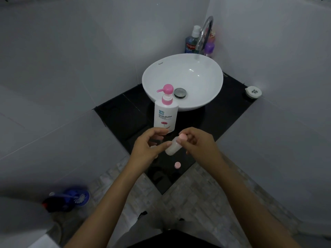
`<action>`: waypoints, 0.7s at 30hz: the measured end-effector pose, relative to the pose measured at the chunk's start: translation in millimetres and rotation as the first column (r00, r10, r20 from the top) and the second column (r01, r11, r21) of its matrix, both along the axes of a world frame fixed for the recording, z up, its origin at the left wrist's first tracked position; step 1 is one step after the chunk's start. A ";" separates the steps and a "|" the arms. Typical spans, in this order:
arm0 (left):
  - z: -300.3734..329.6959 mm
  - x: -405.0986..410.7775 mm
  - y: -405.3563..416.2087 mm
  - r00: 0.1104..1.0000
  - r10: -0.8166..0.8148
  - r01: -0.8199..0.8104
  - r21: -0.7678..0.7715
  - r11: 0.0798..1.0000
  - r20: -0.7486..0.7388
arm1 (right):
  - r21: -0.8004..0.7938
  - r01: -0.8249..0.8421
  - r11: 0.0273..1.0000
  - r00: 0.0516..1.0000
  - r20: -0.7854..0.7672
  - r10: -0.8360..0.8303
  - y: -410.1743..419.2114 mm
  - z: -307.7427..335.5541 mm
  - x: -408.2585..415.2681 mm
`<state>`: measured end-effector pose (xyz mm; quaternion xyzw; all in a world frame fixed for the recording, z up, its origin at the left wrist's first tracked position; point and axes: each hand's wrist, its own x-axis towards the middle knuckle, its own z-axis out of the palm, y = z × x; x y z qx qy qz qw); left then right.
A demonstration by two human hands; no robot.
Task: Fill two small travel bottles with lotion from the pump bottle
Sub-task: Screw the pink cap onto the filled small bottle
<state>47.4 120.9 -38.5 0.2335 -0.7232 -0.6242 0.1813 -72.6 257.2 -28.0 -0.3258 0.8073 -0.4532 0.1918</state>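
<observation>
A white pump bottle (165, 116) with a pink pump head stands on the black counter (125, 111) in front of the sink. Just below it, my left hand (148, 146) holds a small translucent travel bottle (172, 147), tilted, by its body. My right hand (196, 141) pinches the bottle's pink cap (182, 136) at its top end. A second travel bottle seems to sit behind my left fingers, mostly hidden. A loose pink cap (177, 165) lies on the counter below the hands.
A white bowl sink (182, 77) with a chrome tap (204, 35) fills the counter's back. Mouthwash and other bottles (192, 41) stand behind it. A small white holder (253, 92) sits at the right corner. A blue toilet brush (75, 197) stands on the floor at left.
</observation>
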 end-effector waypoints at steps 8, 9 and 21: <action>-18.3 41.6 -14.4 0.988 0.136 -0.140 0.046 0.989 0.074 | 0.299 -0.086 0.950 0.987 -0.104 0.122 -27.6 -61.2 -0.9; -20.8 45.6 -14.5 0.986 0.146 -0.151 0.050 0.987 0.083 | 0.315 -0.093 0.945 0.983 -0.121 0.137 -30.2 -66.3 -0.9; -36.2 56.9 -23.3 0.970 0.172 -0.186 0.065 0.980 0.174 | 0.453 -0.096 0.886 0.976 -0.134 0.174 -41.3 -87.4 -4.2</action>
